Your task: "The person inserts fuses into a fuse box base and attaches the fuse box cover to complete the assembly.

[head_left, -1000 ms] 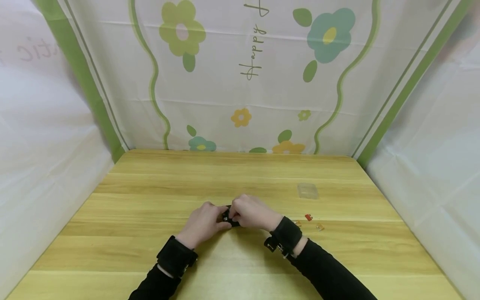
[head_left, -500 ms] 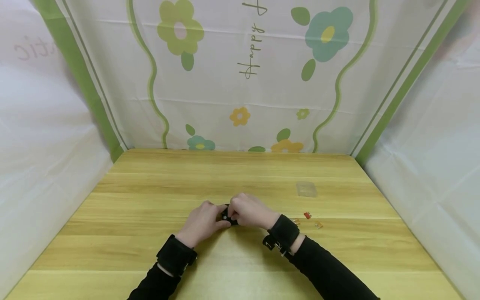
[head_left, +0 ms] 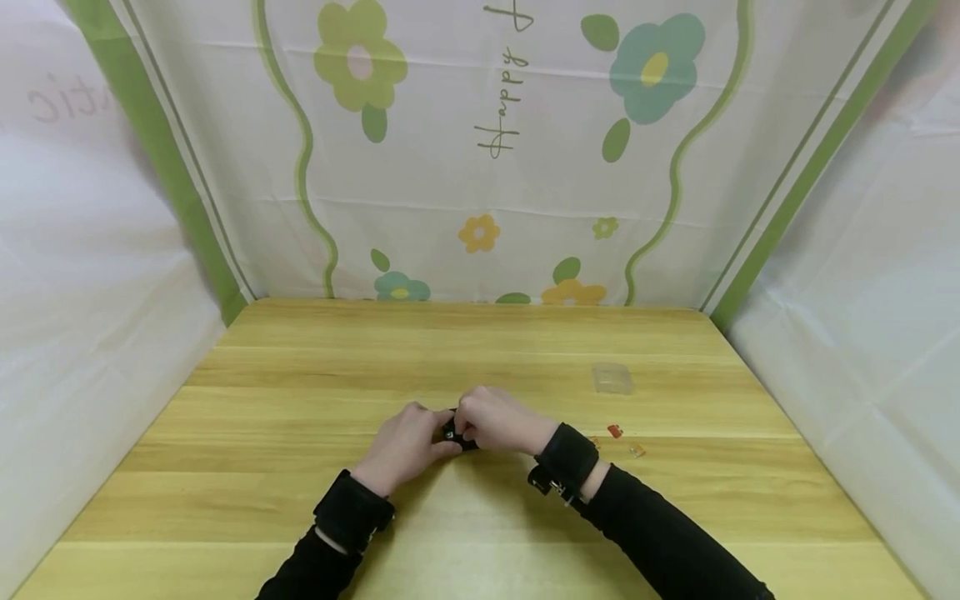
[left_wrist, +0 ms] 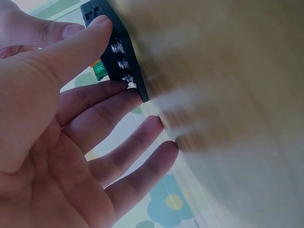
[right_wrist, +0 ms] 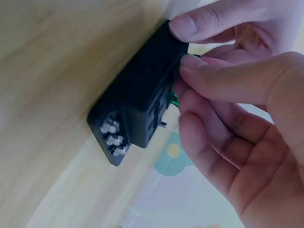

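Note:
A black fuse block (head_left: 452,431) with a row of metal screw terminals stands between the two hands at the middle of the table. My left hand (head_left: 405,443) grips its end, thumb on one side and fingertips at the edge, with two other fingers stretched down to the wood. A green blade fuse (left_wrist: 99,70) sits in the block, with an orange fuse (left_wrist: 95,62) just behind it. With thumb and curled fingers, my right hand (right_wrist: 251,111) pinches at the block's slotted face; what lies between those fingertips is hidden.
To the right lie loose blade fuses: a red fuse (head_left: 615,431), an orange fuse (head_left: 637,451) and another partly behind the right wrist strap. A clear plastic box (head_left: 612,379) lies farther back. Printed cloth (head_left: 540,183) walls the table's back and sides.
Both hands keep their hold at the block. The right wrist and forearm shift slightly, covering more of one loose orange fuse. The head view has shifted a little.

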`<move>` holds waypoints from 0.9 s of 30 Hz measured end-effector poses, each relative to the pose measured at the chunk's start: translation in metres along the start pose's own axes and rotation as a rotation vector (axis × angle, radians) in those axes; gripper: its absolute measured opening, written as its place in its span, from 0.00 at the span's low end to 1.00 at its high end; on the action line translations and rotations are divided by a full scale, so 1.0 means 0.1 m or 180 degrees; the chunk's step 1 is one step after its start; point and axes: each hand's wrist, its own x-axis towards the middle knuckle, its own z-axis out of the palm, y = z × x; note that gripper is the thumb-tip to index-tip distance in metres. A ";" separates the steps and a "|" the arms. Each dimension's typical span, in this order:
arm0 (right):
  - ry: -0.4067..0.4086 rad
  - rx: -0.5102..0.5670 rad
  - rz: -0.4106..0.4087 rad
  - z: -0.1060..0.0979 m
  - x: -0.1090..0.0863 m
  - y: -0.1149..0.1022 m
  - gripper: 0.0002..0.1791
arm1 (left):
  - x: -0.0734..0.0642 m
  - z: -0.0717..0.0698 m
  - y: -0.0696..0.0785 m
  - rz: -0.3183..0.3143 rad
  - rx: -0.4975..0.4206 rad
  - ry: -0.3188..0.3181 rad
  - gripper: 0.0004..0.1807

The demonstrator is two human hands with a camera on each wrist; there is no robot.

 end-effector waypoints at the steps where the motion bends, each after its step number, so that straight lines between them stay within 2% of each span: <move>1: -0.0029 0.0032 -0.0009 -0.01 0.00 0.00 0.18 | 0.00 0.00 0.00 -0.0003 0.0005 0.0007 0.09; 7: -0.0132 0.0142 -0.0054 -0.05 0.01 0.02 0.17 | -0.01 -0.01 0.02 -0.0034 0.0089 -0.0007 0.10; 13: -0.0127 0.0177 0.0007 -0.09 0.01 0.01 0.15 | -0.01 -0.01 0.03 -0.0048 0.0139 0.0020 0.11; 22: -0.0170 0.0075 0.0079 -0.10 0.03 -0.03 0.17 | -0.03 0.01 0.04 0.0001 0.0148 0.0078 0.12; 27: -0.0194 0.0028 0.0091 -0.11 0.05 -0.06 0.22 | -0.03 0.01 0.05 -0.0015 0.0154 0.0095 0.10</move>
